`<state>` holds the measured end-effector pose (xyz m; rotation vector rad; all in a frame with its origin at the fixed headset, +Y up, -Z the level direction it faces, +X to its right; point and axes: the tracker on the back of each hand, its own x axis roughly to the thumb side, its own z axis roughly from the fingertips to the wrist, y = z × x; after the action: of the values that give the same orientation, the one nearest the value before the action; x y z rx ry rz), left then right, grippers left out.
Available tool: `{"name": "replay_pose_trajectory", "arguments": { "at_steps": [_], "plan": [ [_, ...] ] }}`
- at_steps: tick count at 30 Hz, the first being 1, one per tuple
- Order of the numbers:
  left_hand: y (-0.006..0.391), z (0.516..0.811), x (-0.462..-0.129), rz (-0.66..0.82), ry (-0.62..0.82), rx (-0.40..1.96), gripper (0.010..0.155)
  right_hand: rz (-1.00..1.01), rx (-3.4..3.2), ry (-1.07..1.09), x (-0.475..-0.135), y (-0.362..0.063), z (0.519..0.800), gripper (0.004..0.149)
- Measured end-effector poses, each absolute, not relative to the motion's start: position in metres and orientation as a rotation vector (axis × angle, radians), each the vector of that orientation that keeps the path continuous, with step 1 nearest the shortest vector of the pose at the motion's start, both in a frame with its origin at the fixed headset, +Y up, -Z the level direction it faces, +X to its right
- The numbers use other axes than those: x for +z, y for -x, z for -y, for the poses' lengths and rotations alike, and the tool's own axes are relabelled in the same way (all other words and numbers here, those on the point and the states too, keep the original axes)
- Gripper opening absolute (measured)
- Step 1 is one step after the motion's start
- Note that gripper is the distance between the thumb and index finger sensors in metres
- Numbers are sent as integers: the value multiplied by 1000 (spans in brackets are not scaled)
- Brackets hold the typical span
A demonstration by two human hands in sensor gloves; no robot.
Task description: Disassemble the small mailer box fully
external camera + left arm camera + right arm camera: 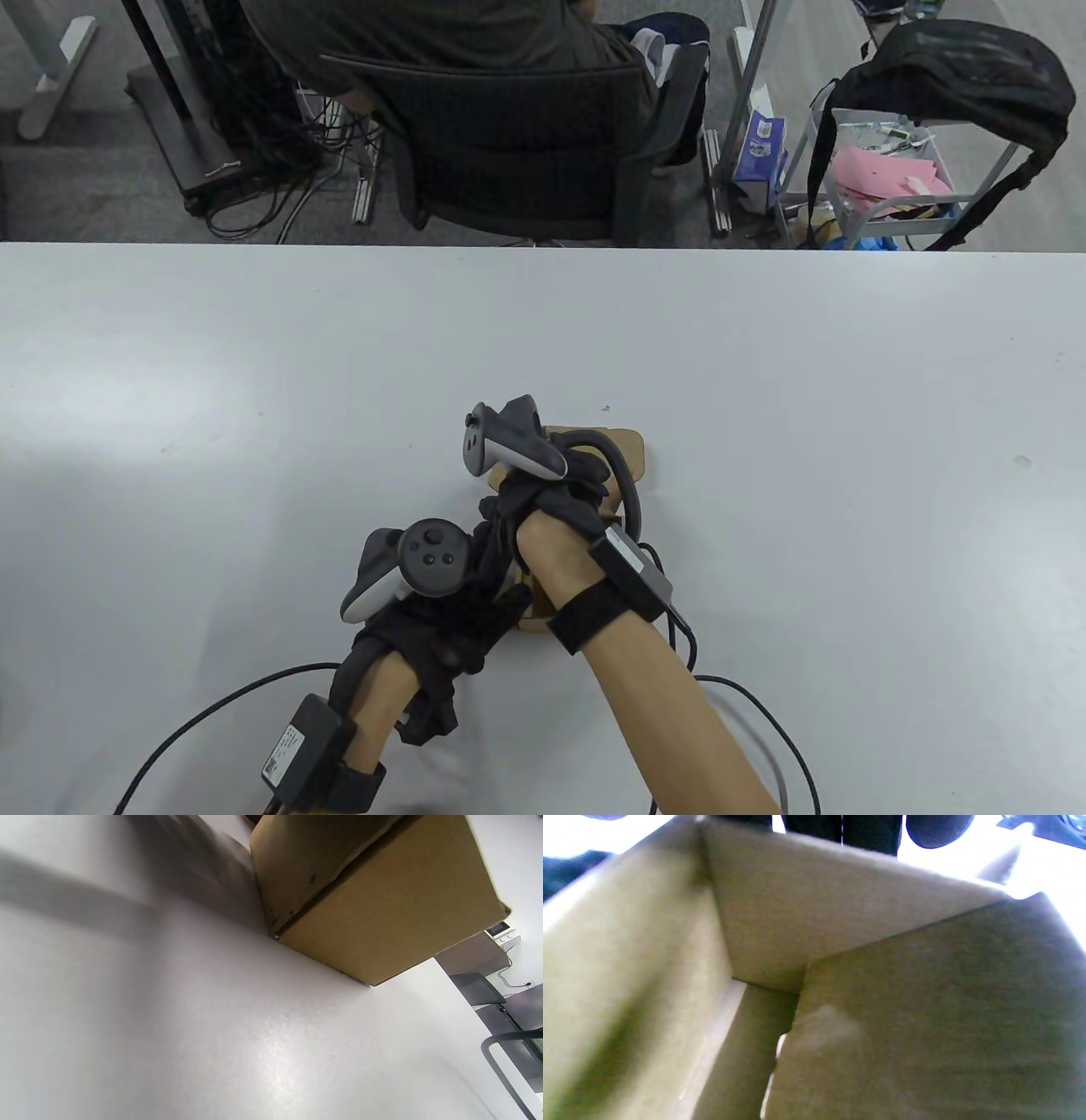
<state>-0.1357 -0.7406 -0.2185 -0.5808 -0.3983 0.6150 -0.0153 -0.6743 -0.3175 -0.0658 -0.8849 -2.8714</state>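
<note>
While both forearms reach in from the near edge of the white table (254, 356), the left hand (441, 628) rests against the near end of the small mailer box (632, 446); its finger grip cannot be told. Beyond it, the right hand (551, 497) covers the box top, gloved fingers (869, 832) hooked over a cardboard wall.

Brown mailer box (635, 458), opened, on table (254, 382)

I saw the mailer box (382, 912) was matt brown cardboard, faintly fibrous inside. The bench (254, 382) looked smooth white laminate with a soft sheen. Both gloves (441, 637) were black cloth.
</note>
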Motion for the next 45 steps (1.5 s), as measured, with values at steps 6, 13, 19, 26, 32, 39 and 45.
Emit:
{"name": "replay_pose_trajectory", "arguments": {
  "at_steps": [6,13,19,26,32,39,45],
  "plan": [
    [136,741,-218,395,585,619,89,899,-2915,-75,-323,-19,664,68],
    [136,741,-218,394,594,621,90,959,-2923,-157,-319,-54,672,69],
    [136,741,-218,395,597,618,89,1002,-3001,-180,-311,-72,682,71],
    [135,742,-217,392,607,627,89,1062,-3076,-186,-306,-80,691,73],
    [135,742,-217,393,611,626,89,1098,-3153,-194,-302,-88,697,75],
    [135,742,-217,391,613,625,90,1138,-3206,-177,-301,-98,696,75],
    [135,742,-217,388,611,620,90,867,-3418,-143,-291,-115,676,77]
  ]
}}
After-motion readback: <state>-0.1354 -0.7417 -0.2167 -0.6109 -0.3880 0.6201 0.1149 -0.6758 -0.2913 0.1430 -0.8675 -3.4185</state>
